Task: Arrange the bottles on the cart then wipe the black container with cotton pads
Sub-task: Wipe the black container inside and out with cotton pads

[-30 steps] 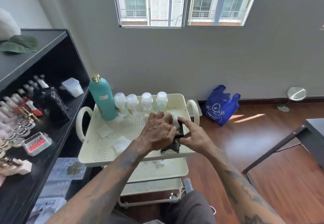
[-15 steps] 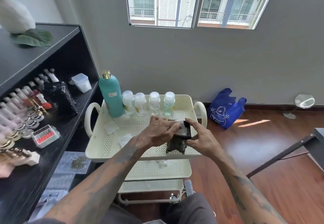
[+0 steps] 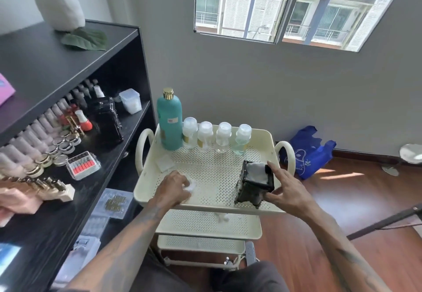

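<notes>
A small black container (image 3: 253, 187) with white cotton inside stands tilted at the front right of the cream cart's top tray (image 3: 205, 205). My right hand (image 3: 285, 189) grips its right side. My left hand (image 3: 172, 187) lies on a white cotton pad (image 3: 191, 186) at the tray's front left, fingers curled over it. A tall teal bottle (image 3: 170, 120) with a gold cap stands at the back left. Beside it is a row of several small clear bottles (image 3: 215, 137). Another cotton pad (image 3: 164, 163) lies flat near the left rim.
A black shelf unit (image 3: 68, 145) on the left holds nail polish bottles, jars, a black box and a clear tub. A blue bag (image 3: 308, 152) lies on the wood floor by the wall. Lower cart trays (image 3: 205, 225) sit below, one holding a cotton scrap.
My left hand has left the black container and moved left onto a cotton pad. My right hand alone now holds the container, which has shifted right. The view has tilted up and left.
</notes>
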Demonstrator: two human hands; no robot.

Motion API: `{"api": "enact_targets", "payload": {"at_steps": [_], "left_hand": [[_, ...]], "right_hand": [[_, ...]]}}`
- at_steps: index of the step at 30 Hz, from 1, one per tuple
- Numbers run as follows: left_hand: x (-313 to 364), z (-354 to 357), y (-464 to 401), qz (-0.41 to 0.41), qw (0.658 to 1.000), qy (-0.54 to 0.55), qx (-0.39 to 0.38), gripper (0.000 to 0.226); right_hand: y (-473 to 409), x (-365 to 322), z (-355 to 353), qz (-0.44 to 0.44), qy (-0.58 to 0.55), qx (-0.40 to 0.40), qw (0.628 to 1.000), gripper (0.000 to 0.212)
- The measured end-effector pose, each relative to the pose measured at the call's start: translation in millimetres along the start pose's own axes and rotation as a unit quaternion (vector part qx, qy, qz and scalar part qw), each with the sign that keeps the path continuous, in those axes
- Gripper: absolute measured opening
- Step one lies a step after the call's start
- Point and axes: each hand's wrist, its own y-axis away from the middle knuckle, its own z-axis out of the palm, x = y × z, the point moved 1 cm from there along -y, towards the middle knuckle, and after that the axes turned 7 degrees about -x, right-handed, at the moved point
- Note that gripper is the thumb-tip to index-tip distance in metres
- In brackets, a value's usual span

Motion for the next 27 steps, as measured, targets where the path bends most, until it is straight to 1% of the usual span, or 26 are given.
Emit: {"api": "enact_targets", "payload": {"at_steps": [2, 3, 4, 5, 6, 7, 8, 9, 10, 11, 13, 15, 17, 19, 22, 27], "left_hand": [[-5.4, -3.2, -2.1, 0.009, 0.999, 0.030, 0.034, 0.022], [-8.7, -5.1, -1.2, 0.013, 0.998, 0.056, 0.040, 0.021], [-12.8, -6.7, 0.3, 0.014, 0.996, 0.085, 0.038, 0.022], [-16.7, -8.8, 1.9, 0.012, 0.993, 0.112, 0.032, 0.023], [-21.0, -10.9, 3.2, 0.010, 0.990, 0.134, 0.029, 0.025], [-25.2, -12.9, 3.9, 0.008, 0.988, 0.152, 0.028, 0.025], [-28.5, -14.1, 3.7, 0.006, 0.986, 0.164, 0.030, 0.025], [-31.1, -14.6, 3.4, 0.002, 0.984, 0.173, 0.034, 0.023], [-32.9, -14.5, 2.5, -0.003, 0.983, 0.180, 0.040, 0.022], [-33.6, -14.3, 2.0, -0.008, 0.981, 0.187, 0.045, 0.021], [-34.0, -12.7, 1.0, -0.020, 0.979, 0.196, 0.051, 0.018], [-33.7, -11.1, 0.2, -0.029, 0.978, 0.200, 0.054, 0.015], [-33.8, -10.9, -0.2, -0.034, 0.977, 0.202, 0.060, 0.012], [-32.4, -11.9, -0.6, -0.033, 0.977, 0.201, 0.064, 0.011], [-31.4, -12.6, -2.2, -0.037, 0.977, 0.200, 0.069, 0.016], [-34.5, -11.1, -7.1, -0.047, 0.975, 0.205, 0.076, 0.003]], "right_hand": [[5.7, -8.1, -4.3, 0.026, 0.021, -0.003, 0.999, 0.097], [9.2, -14.8, -6.2, 0.033, 0.047, 0.020, 0.998, 0.096], [13.8, -23.6, -8.3, 0.027, 0.084, 0.064, 0.994, 0.092], [19.0, -35.6, -10.6, 0.001, 0.112, 0.123, 0.986, 0.084], [22.8, -51.4, -11.4, -0.040, 0.116, 0.184, 0.975, 0.071], [23.9, -70.9, -10.3, -0.085, 0.094, 0.227, 0.966, 0.057], [20.3, -90.2, -5.9, -0.120, 0.062, 0.239, 0.962, 0.043], [11.8, -107.6, 2.7, -0.140, 0.033, 0.217, 0.965, 0.033], [-0.7, -121.1, 15.0, -0.140, 0.012, 0.166, 0.976, 0.027], [-15.5, -130.4, 30.3, -0.122, -0.008, 0.098, 0.988, 0.024], [-48.0, -136.1, 63.8, -0.048, -0.073, -0.018, 0.996, 0.024], [-75.2, -131.6, 92.8, 0.042, -0.171, -0.070, 0.982, 0.025], [-91.4, -127.5, 112.3, 0.112, -0.257, -0.097, 0.955, 0.025], [-100.2, -123.5, 123.1, 0.145, -0.269, -0.093, 0.948, 0.025], [-106.8, -119.4, 131.8, 0.151, -0.251, -0.069, 0.954, 0.025], [-113.5, -129.8, 141.7, 0.149, -0.231, -0.069, 0.959, 0.030]]}}
